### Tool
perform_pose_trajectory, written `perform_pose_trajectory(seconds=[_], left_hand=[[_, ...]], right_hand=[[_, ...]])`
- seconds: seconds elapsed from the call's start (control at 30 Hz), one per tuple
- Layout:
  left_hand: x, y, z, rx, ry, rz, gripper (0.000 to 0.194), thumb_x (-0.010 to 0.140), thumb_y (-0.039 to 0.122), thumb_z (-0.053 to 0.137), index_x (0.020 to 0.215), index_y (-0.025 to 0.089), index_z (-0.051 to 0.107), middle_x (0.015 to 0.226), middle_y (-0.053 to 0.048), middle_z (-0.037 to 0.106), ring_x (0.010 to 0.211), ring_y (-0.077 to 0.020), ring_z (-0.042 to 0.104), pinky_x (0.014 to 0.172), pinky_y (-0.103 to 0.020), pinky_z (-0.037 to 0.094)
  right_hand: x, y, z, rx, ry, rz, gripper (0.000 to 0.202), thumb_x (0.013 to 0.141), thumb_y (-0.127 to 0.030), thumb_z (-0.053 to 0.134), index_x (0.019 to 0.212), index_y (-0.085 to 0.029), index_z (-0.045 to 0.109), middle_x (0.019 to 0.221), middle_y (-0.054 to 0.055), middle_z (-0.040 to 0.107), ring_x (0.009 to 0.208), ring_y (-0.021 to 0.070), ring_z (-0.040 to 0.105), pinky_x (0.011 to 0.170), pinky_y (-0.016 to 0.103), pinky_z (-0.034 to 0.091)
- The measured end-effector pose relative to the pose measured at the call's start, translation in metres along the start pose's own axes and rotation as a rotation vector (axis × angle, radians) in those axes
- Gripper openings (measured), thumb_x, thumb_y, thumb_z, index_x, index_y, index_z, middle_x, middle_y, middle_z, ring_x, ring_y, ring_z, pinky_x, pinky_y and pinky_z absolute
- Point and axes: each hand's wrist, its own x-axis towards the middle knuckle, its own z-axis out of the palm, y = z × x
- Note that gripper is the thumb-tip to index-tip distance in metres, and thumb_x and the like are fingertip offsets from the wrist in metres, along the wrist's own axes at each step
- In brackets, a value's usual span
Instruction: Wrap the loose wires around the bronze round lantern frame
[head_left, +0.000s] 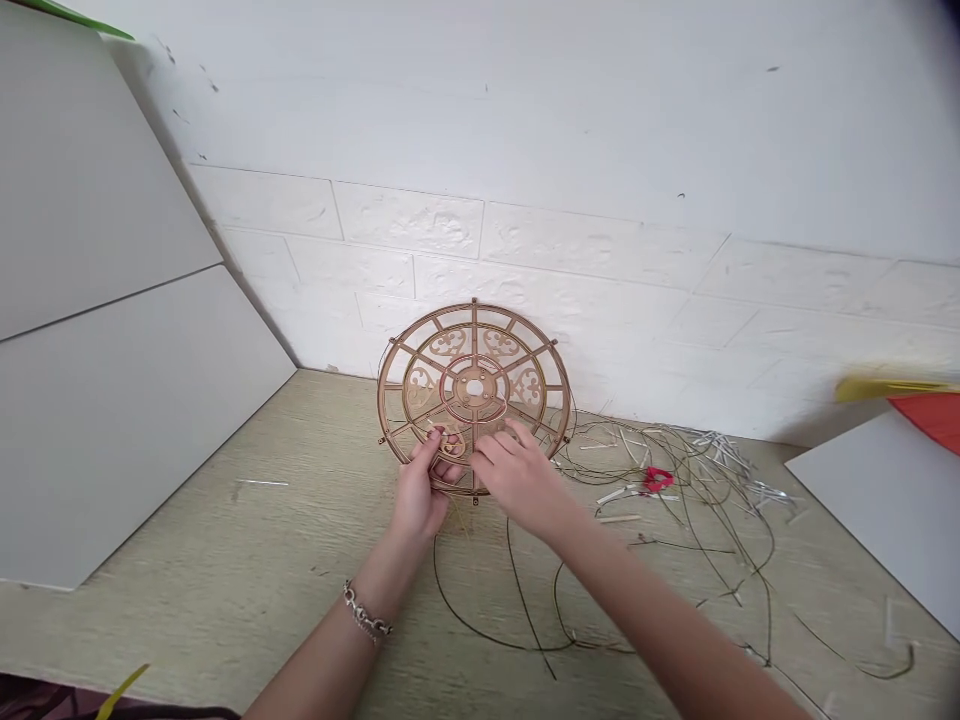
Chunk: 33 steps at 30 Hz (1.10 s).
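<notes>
A round brown openwork frame (474, 330), with spokes, rings and scroll ornaments, stands tilted up close to the wall. My left hand (424, 485) grips its lower left rim, thumb in front and fingers behind. At the lower middle of the frame my right hand (517, 475) is closed, knuckles up. Its fingertips are partly hidden, so what they pinch cannot be made out. A reddish wire runs round the inner ring, and thin dark wires (465, 622) trail below the frame onto the table.
Tangled wires (712, 490) and short white strips lie on the right of the table (300, 520), with a small red piece (658, 480) among them. White panels (135, 400) stand at the left, another panel (892, 500) at the right. Behind is a white brick-patterned wall (540, 240).
</notes>
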Motion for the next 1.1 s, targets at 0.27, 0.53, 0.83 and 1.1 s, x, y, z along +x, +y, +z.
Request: perform_pose_trajectory(seconds=[0.27, 0.53, 0.83, 1.1], left_hand=[[-0.003, -0.004, 0.001, 0.046, -0.012, -0.056, 0.017, 0.068, 0.020, 0.066, 0.084, 0.015, 0.061, 0.074, -0.001, 0.067, 0.061, -0.0091, 0.062, 0.049, -0.015, 0.047], [-0.003, -0.001, 0.002, 0.015, 0.027, -0.028, 0.016, 0.068, 0.018, 0.066, 0.084, 0.016, 0.062, 0.074, 0.001, 0.065, 0.059, -0.0079, 0.060, 0.047, -0.016, 0.047], [-0.003, -0.002, 0.001, 0.053, 0.046, -0.032, 0.015, 0.069, 0.018, 0.066, 0.083, 0.015, 0.064, 0.073, 0.000, 0.063, 0.054, -0.0061, 0.056, 0.045, -0.015, 0.048], [0.001, 0.002, -0.002, 0.077, -0.003, -0.036, 0.018, 0.068, 0.020, 0.067, 0.084, 0.014, 0.064, 0.077, -0.002, 0.063, 0.061, -0.0079, 0.059, 0.043, -0.014, 0.047]], right_hand=[[-0.005, 0.021, -0.003, 0.299, -0.019, -0.293, 0.026, 0.084, -0.009, 0.035, 0.088, -0.021, 0.059, 0.091, 0.004, 0.059, 0.088, 0.0153, 0.051, 0.098, 0.038, 0.032], [-0.016, -0.021, 0.023, 0.170, 0.210, 0.354, 0.017, 0.085, -0.016, 0.042, 0.077, -0.021, 0.056, 0.085, 0.002, 0.059, 0.084, 0.0163, 0.050, 0.102, 0.049, 0.010], [-0.015, -0.051, 0.034, 0.292, 0.419, 0.805, 0.010, 0.081, -0.025, 0.052, 0.078, -0.025, 0.061, 0.096, 0.003, 0.059, 0.091, 0.0209, 0.051, 0.097, 0.054, 0.006], [-0.065, 0.033, 0.017, 0.446, 0.803, 1.144, 0.049, 0.077, -0.043, 0.054, 0.119, -0.019, 0.047, 0.126, 0.012, 0.044, 0.118, 0.0249, 0.037, 0.098, 0.046, 0.024]])
